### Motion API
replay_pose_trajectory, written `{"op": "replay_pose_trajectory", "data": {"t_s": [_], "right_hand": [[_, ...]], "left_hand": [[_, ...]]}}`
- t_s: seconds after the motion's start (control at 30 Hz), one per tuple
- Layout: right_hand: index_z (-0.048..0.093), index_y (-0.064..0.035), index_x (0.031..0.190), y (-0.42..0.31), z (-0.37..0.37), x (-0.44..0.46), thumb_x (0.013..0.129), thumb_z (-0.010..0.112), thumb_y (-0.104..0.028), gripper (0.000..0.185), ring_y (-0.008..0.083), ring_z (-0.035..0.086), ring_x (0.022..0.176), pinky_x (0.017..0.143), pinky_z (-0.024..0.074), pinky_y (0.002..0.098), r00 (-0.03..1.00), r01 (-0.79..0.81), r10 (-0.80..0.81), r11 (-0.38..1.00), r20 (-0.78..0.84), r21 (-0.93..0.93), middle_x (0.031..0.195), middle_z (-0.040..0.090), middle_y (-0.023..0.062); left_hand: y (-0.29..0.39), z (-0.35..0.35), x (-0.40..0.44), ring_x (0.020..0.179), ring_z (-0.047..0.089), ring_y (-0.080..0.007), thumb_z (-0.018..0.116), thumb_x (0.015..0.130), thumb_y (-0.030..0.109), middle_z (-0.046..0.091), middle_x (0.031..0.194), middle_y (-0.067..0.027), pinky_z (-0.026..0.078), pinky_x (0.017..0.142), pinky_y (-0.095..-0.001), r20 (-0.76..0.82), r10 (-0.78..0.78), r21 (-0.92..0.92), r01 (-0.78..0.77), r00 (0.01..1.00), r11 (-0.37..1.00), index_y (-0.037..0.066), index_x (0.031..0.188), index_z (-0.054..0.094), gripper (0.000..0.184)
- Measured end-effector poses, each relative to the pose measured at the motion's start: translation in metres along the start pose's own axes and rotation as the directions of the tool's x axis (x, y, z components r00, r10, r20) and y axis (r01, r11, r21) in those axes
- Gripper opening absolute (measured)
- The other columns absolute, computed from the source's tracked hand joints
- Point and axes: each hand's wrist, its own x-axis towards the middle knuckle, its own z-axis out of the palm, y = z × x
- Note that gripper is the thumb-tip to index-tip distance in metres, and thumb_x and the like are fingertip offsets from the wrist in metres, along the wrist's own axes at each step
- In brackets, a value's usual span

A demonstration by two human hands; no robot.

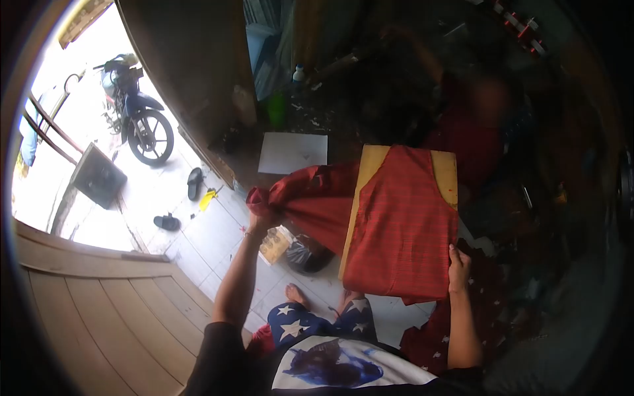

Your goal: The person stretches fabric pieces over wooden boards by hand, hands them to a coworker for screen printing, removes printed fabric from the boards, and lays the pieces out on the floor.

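A flat yellowish board (444, 166) is held up in front of me, with red striped cloth (403, 224) stretched over its face. The board shows bare at both upper corners and along its left edge. Gathered red cloth runs from the board towards the left, where my left hand (263, 223) is closed around its bunched end. My right hand (459, 269) grips the board's lower right edge through the cloth, thumb at the front; its other fingers are mostly hidden.
A white sheet (292, 153) lies on a dark surface beyond the cloth. Another person in a red top (462, 145) sits across from me. On the tiled floor are a cardboard piece (276, 245), a dark bundle (309, 256) and sandals (194, 183). A motorcycle (142, 119) stands outside.
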Motion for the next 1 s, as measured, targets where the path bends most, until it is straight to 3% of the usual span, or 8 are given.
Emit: {"op": "replay_pose_trajectory", "data": {"t_s": [0.1,0.17,0.2,0.33,0.43,0.5,0.7,1.0], "right_hand": [[0.067,0.0060,0.107,0.023,0.016,0.007,0.096,0.055,-0.024,0.034,0.0137,0.061,0.088,0.082,0.0463,0.0280,0.998,-0.034,0.033,0.999,-0.056,-0.011,0.098,0.070,0.0097],[0.069,0.0055,0.100,0.038,0.024,0.022,0.097,0.054,-0.027,0.036,0.0130,0.061,0.080,0.073,0.0475,0.0263,0.984,0.016,-0.041,0.989,-0.171,-0.145,0.091,0.069,0.0097],[0.068,0.0056,0.102,0.029,0.028,0.023,0.096,0.055,-0.027,0.036,0.0136,0.061,0.082,0.075,0.0474,0.0266,0.985,-0.021,-0.008,0.987,-0.173,-0.161,0.093,0.069,0.0097],[0.068,0.0057,0.100,-0.015,0.059,0.027,0.095,0.057,-0.026,0.034,0.0127,0.060,0.084,0.076,0.0467,0.0276,0.968,-0.054,0.064,0.997,-0.244,0.047,0.093,0.069,0.0066],[0.068,0.0049,0.099,0.027,0.055,0.053,0.095,0.057,-0.025,0.033,0.0123,0.059,0.083,0.077,0.0459,0.0281,0.976,-0.066,0.075,0.996,-0.205,0.053,0.093,0.068,0.0055],[0.068,0.0036,0.098,0.052,0.053,0.082,0.095,0.057,-0.027,0.033,0.0118,0.058,0.081,0.076,0.0449,0.0282,0.978,-0.094,0.106,0.993,-0.179,0.077,0.092,0.067,0.0045],[0.066,0.0062,0.102,0.077,0.089,0.207,0.097,0.052,-0.031,0.040,0.0148,0.059,0.087,0.079,0.0455,0.0302,0.986,-0.035,0.030,0.999,-0.165,-0.024,0.097,0.067,0.0087],[0.060,0.0045,0.086,0.124,0.148,0.382,0.096,0.054,-0.026,0.033,0.0161,0.051,0.081,0.076,0.0415,0.0326,0.945,-0.148,0.196,0.970,-0.262,0.192,0.086,0.059,0.0067]], "left_hand": [[0.023,0.015,0.028,0.102,0.059,-0.0195,0.071,0.081,0.018,0.060,0.112,-0.0040,0.051,0.087,-0.0329,-0.168,0.275,-0.060,-0.288,0.947,0.956,0.013,0.120,0.056,0.042],[0.055,0.014,0.048,0.108,0.056,-0.0209,0.063,0.086,0.008,0.058,0.119,-0.0057,0.048,0.094,-0.0366,0.156,0.003,-0.962,0.151,0.988,0.228,0.012,0.120,0.056,0.036],[0.036,0.024,0.065,0.111,0.055,-0.0220,0.061,0.087,0.005,0.057,0.123,-0.0062,0.047,0.096,-0.0388,0.191,0.065,-0.970,0.198,0.979,-0.139,0.015,0.122,0.056,0.036],[-0.016,0.060,0.109,0.115,0.052,-0.0222,0.062,0.089,0.012,0.055,0.125,-0.0073,0.047,0.095,-0.0440,0.110,0.257,-0.877,0.215,0.960,-0.429,0.018,0.124,0.054,0.036],[0.043,0.055,0.114,0.109,0.054,-0.0194,0.048,0.098,0.020,0.054,0.126,-0.0076,0.048,0.095,-0.0358,0.240,0.072,-0.925,0.251,0.968,-0.286,0.012,0.128,0.049,0.031],[0.086,0.052,0.139,0.113,0.052,-0.0197,0.048,0.098,0.030,0.053,0.128,-0.0051,0.042,0.102,-0.0383,0.393,-0.455,-0.919,0.338,0.799,-0.201,0.014,0.132,0.046,0.037],[0.036,0.118,0.279,0.123,0.047,-0.0253,0.049,0.095,0.038,0.048,0.137,-0.0085,0.037,0.106,-0.0453,0.205,-0.042,-0.935,0.182,0.978,-0.305,0.013,0.132,0.049,0.044],[0.052,0.216,0.478,0.117,0.052,-0.0257,0.049,0.094,0.023,0.052,0.131,-0.0121,0.042,0.103,-0.0425,0.265,-0.355,-0.892,0.088,0.896,-0.444,0.007,0.128,0.050,0.038]]}}
